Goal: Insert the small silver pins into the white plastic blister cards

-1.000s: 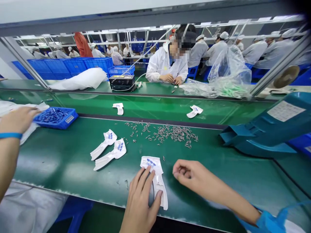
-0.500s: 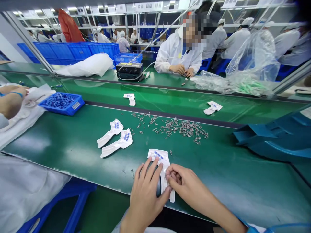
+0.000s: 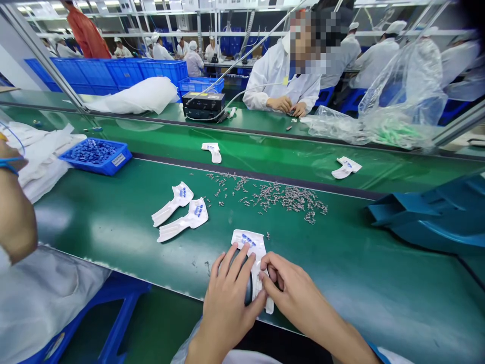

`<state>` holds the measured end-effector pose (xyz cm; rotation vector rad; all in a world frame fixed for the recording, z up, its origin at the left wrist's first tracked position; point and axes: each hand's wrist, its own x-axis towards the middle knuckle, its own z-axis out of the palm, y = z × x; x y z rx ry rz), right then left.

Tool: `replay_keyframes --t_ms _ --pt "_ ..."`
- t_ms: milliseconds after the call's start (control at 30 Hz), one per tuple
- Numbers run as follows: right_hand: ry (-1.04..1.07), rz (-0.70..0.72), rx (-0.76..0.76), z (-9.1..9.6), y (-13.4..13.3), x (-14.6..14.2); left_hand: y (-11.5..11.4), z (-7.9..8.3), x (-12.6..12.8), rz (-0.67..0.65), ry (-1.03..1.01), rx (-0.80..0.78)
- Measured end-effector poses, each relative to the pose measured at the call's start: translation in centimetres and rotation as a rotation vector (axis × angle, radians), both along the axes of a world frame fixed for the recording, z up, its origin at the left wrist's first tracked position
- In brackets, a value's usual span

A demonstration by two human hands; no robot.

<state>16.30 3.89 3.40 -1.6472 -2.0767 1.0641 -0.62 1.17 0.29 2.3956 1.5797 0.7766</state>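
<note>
My left hand (image 3: 231, 293) lies over a white curved plastic shell (image 3: 250, 240) with blue marks on it, at the bench's front edge. Its stretched fingers rest on the wide upper end, and the thumb presses lower down, steadying the shell. Over the shell's narrow part, my right hand (image 3: 290, 288) is closed in a pinch; whatever is between its fingertips is too small to make out. Two similar white shells (image 3: 182, 222) lie to the left. Beyond my hands, many tiny metal pieces that look like screws (image 3: 295, 198) are scattered on the green bench (image 3: 125, 212).
A blue tray (image 3: 109, 167) of small blue parts stands at left, near a co-worker's arm (image 3: 17, 212). Behind a dark rail, two white shells (image 3: 345, 168) lie on a green strip. A teal chute-like bin (image 3: 428, 217) is at right. Another person (image 3: 284, 86) works opposite.
The two shells on the far strip have shifted right. At left, the co-worker's arm has moved lower and nearer. My hands stay at the same shell, the right fingertips shifting slightly.
</note>
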Motion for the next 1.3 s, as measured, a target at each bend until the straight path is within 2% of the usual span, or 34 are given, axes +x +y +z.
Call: replay_keyframes --t_ms 400,467,600,833,1100,1300 --pt "0.022 0.024 -0.097 0.8 1.0 0.7 0.0 0.0 -0.2 -0.008 0.029 -0.016" --pt "0.011 -0.003 -0.053 0.8 1.7 1.6 0.0 0.0 -0.1 -0.008 0.021 -0.025" --pt "-0.049 -0.075 0.162 0.1 4.1 3.7 0.0 0.0 -0.1 -0.006 0.019 -0.043" --pt "-0.184 0.027 0.324 -2.0 7.7 4.3 -0.2 0.2 -0.1 -0.018 0.025 -0.05" --pt "-0.139 0.086 0.32 -2.0 8.0 4.3 -0.2 0.3 0.0 -0.028 -0.068 -0.031" --pt "-0.123 0.168 0.335 -1.9 7.6 4.6 -0.2 0.4 -0.2 -0.057 -0.047 -0.053"
